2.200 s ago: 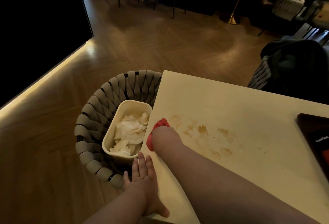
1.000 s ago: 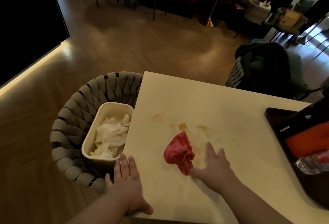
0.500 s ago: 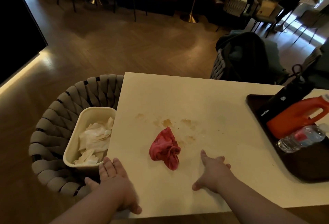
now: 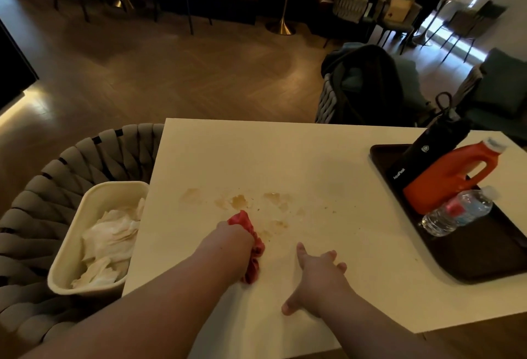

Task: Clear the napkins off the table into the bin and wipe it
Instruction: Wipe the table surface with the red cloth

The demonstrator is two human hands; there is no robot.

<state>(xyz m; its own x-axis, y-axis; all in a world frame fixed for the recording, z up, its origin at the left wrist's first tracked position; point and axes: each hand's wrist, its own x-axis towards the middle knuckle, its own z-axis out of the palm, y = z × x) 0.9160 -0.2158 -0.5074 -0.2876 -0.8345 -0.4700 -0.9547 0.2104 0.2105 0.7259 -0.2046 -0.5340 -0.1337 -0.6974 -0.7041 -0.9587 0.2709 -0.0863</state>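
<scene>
Though on table, tray (laden) aside.

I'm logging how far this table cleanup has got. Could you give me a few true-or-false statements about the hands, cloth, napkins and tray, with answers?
1. The left hand grips the red cloth on the table. True.
2. Crumpled napkins lie on the tabletop. False: the napkins are in the bin beside the table.
3. The tabletop is wiped clean. False: brown stains show just beyond the cloth.
4. The right hand rests on the table, fingers spread, holding nothing. True.
5. The water bottle stands upright on the tray. False: it lies on its side against the orange jug.
</scene>
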